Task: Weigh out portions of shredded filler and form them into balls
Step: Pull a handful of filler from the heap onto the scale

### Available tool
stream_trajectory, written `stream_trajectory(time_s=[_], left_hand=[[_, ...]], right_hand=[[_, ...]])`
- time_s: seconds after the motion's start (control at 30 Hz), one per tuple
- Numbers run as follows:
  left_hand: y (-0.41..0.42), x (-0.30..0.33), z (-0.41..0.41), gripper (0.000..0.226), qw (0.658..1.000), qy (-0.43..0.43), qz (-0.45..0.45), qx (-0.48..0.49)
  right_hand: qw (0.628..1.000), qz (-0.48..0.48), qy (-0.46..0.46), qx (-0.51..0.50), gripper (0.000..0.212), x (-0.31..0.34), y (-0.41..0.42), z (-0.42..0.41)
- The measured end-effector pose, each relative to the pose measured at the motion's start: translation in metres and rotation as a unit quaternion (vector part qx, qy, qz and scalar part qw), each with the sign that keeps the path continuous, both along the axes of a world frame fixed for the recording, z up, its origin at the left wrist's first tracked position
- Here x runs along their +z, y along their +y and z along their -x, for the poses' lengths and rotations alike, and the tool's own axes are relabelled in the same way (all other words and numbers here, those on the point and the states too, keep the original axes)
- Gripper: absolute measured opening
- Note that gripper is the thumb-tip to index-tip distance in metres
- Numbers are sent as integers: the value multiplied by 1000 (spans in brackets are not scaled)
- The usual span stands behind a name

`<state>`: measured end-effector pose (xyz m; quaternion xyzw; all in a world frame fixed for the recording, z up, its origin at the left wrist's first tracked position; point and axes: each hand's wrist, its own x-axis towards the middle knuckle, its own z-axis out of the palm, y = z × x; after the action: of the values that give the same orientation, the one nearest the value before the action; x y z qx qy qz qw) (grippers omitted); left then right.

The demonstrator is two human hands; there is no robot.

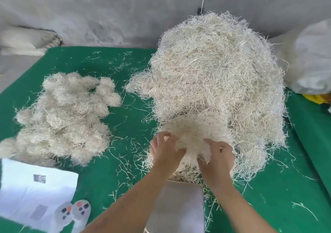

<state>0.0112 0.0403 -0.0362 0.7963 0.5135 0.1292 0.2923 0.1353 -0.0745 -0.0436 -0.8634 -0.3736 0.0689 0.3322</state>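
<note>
Both hands, left hand (165,149) and right hand (217,158), gripped 1 filler clump (189,134) (motion-blurred) at big filler pile (215,82) front edge, above scale pan (179,202); finished balls (60,114) lay left on green mat (125,161).
</note>
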Motion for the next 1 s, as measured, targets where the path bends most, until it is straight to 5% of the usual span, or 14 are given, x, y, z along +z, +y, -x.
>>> stream_trajectory(time_s=[0.1, 0.2, 0.27, 0.37, 0.5, 0.57, 0.67, 0.77, 0.87, 1.0], left_hand=[[-4, 21, 2, 48, 981, -187, 57, 15], [-12, 39, -1, 39, 941, -315, 122, 0], [-14, 51, -5, 43, 917, -365, 157, -22], [-8, 64, 0, 38, 882, -409, 206, -109], [0, 46, 18, 59, 936, -324, 116, 74], [-7, 38, 18, 76, 913, -303, 248, 113], [-19, 28, 8, 91, 867, -345, 355, 61], [-19, 29, -3, 105, 898, -332, 289, -20], [-13, 25, -10, 106, 966, -208, 140, -58], [-12, 13, -24, 116, 988, -95, 41, -112]], right_hand=[[997, 4, -27, 65, 113, 13, -1, 6], [984, -16, 81, 160, 132, 20, 4, 12], [979, -59, 101, 166, 125, 22, 9, 14], [978, -145, 132, 67, 87, 32, 17, 7], [949, -201, 236, 49, 37, 53, 25, -13], [938, -167, 298, 52, 25, 60, 24, -17], [942, -96, 303, 111, 47, 58, 22, -14], [953, -74, 280, 87, 57, 60, 25, -18], [985, -20, 166, 49, 18, 72, 38, -31], [935, -153, 314, 60, 13, 93, 50, -40]])
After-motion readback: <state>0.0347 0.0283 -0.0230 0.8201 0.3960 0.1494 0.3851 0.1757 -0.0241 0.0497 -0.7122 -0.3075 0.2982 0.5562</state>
